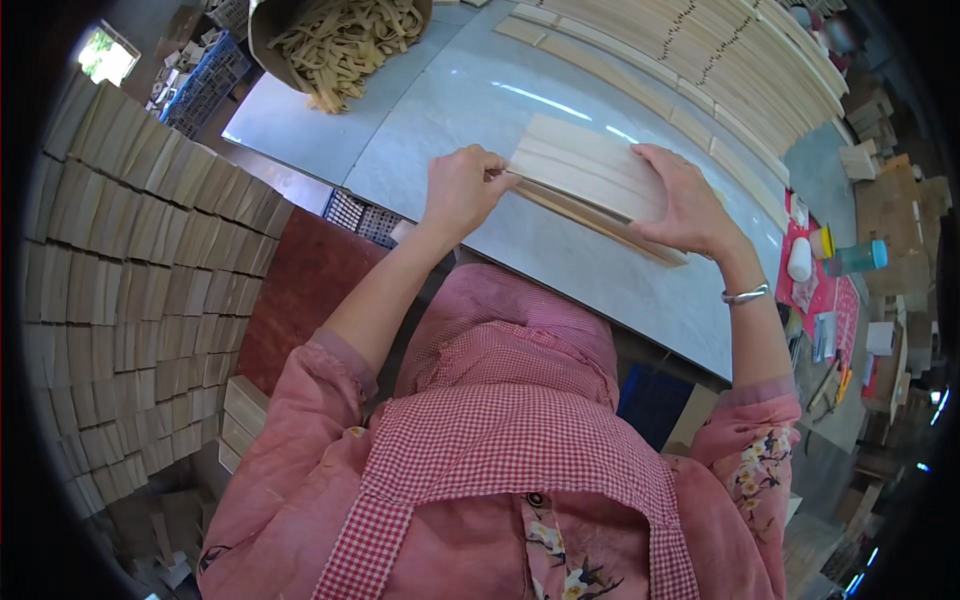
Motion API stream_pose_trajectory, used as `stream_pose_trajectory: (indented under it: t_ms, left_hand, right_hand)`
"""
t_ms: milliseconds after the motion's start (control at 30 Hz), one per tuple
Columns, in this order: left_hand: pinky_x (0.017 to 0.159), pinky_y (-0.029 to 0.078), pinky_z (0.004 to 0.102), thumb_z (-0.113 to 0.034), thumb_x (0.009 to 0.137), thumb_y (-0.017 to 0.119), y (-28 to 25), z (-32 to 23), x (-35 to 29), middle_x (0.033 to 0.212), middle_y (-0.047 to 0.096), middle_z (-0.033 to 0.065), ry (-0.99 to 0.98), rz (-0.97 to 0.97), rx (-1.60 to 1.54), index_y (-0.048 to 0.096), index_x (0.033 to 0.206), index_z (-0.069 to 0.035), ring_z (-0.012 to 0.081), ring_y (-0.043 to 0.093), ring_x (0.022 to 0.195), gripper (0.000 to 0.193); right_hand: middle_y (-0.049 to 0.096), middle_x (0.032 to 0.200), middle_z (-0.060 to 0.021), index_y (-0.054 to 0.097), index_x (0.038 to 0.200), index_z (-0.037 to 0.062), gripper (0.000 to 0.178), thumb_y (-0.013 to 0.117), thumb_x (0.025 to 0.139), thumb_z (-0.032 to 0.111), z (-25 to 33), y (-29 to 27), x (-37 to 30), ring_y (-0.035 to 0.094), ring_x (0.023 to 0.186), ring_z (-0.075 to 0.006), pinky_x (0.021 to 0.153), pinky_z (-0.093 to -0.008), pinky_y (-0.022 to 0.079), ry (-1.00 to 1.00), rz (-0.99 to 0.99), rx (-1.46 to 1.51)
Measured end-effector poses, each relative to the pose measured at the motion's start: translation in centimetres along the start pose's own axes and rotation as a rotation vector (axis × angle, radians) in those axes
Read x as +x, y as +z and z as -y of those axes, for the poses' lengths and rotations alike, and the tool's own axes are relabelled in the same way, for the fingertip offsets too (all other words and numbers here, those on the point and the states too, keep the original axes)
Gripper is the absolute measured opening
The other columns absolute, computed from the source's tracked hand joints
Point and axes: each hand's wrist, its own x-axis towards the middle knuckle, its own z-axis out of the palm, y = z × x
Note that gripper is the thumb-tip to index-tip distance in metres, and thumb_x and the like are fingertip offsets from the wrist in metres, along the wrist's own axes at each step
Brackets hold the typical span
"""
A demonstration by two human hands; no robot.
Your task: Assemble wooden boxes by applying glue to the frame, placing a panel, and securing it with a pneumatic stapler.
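Note:
A pale, rectangular wooden piece [585,165] with lines along its length is tilted up over the white tabletop [440,110]. I cannot tell whether it is one board or a shallow box. Along its near lower edge runs a narrow tan wooden strip [590,220], with a dark gap between the two. My left hand [465,192] is closed, thumb and fingertips pinched at the piece's left corner. Gripping the right end is my right hand [690,208], fingers on the far edge and thumb on the near edge.
A container of curled tan strips [345,40] lies at the far left of the table. Slatted wooden pieces [680,50] cover the far right side. Stacked wooden blocks [140,260] rise at my left. A teal-lidded bottle [860,257] and a white bottle [800,258] are at right.

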Motion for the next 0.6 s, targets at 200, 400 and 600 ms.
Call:
stream_pose_trajectory:
  t_ms: [200, 400, 600]
  left_hand:
    - [0.073, 0.049, 0.0315, -0.015, 0.08, 0.079, -0.5, -0.6, 0.2, 0.083, 0.072, 0.0075, 0.106, -0.006, 0.137, 0.079, 0.089, -0.001, 0.0195, 0.064, 0.074, 0.016]
    - [0.085, 0.043, 0.034, -0.018, 0.083, 0.077, -0.2, -0.2, 0.2, 0.082, 0.071, 0.0047, 0.237, -0.05, 0.258, 0.079, 0.09, -0.004, 0.0202, 0.062, 0.073, 0.016]
    - [0.088, 0.041, 0.0375, -0.023, 0.084, 0.075, -0.1, 0.1, 0.3, 0.082, 0.069, 0.0042, 0.223, -0.026, 0.229, 0.08, 0.088, -0.008, 0.0238, 0.062, 0.079, 0.016]
  right_hand:
    - [0.055, 0.146, -0.0123, 0.049, 0.144, 0.0047, 0.084, 0.078, 0.069, 0.028, -0.3, 1.4, -0.7, 0.052, 0.134, -0.0289, 0.117, -0.0391, 0.035, -0.011, -0.035, -0.014]
    - [0.055, 0.147, -0.0111, 0.048, 0.145, 0.0053, 0.083, 0.079, 0.071, 0.028, -0.8, 2.3, -0.8, 0.052, 0.134, -0.0269, 0.118, -0.0397, 0.034, -0.019, -0.034, -0.041]
    - [0.053, 0.149, -0.011, 0.046, 0.146, 0.0059, 0.085, 0.079, 0.072, 0.029, -1.1, 2.7, -0.4, 0.051, 0.135, -0.0268, 0.121, -0.0407, 0.032, -0.025, -0.011, -0.117]
